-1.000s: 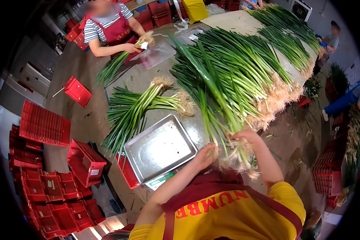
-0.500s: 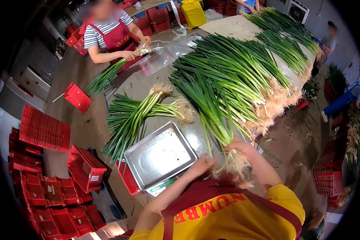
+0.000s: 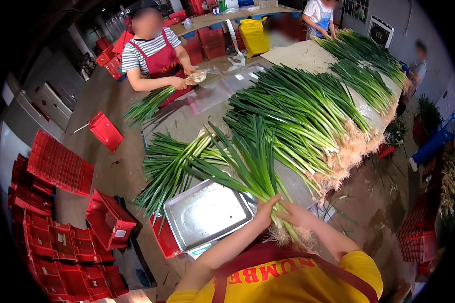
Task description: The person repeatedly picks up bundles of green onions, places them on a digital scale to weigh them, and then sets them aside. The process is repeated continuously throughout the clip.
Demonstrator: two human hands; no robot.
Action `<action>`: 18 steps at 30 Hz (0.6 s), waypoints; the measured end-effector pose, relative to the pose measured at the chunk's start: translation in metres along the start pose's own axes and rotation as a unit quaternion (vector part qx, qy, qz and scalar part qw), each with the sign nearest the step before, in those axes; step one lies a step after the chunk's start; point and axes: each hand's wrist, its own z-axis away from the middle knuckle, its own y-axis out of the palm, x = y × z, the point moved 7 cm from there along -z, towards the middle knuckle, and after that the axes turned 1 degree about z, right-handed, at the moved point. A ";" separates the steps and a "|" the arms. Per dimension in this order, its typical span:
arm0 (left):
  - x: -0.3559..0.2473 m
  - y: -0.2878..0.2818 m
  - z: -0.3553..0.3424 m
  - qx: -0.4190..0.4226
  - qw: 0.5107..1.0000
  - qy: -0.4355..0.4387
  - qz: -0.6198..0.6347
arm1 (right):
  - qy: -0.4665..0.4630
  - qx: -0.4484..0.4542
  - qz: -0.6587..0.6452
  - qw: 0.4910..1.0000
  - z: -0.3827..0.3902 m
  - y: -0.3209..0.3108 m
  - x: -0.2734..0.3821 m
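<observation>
Close to my apron, a bunch of green onions (image 3: 260,181) is held in both hands, its leaves fanning up and left over the tray's edge. My left hand (image 3: 265,211) wraps around the stalks from the left. From the right, my right hand (image 3: 295,215) closes round them just above the pale roots, which hang below. Left of my hands, a shallow metal tray (image 3: 207,209) rests on a scale. Two crossed bunches of green onions (image 3: 174,159) lie behind the tray. A large heap of green onions (image 3: 293,116) fills the table's right side, roots facing right.
Across the table, a person in a striped shirt (image 3: 149,55) holds another bunch beside clear plastic bags (image 3: 217,93). Red crates (image 3: 108,219) are stacked at the left. A yellow bag (image 3: 254,38) stands at the back. Other people work at the far right.
The held bunch has come nearer, and its leaves now spread left across the tray. My left hand has moved from beside the roots onto the stalks. The view has shifted slightly.
</observation>
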 end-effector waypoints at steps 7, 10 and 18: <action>-0.039 0.013 0.012 -0.013 0.999 -0.029 0.041 | -0.024 -0.104 -0.160 0.981 0.008 -0.023 0.020; -0.080 0.028 0.029 0.037 0.995 0.072 0.060 | -0.064 -0.107 -0.298 0.946 0.015 -0.037 0.026; -0.136 0.047 0.045 0.067 0.975 0.181 0.109 | -0.083 -0.124 -0.487 0.861 0.021 -0.032 -0.011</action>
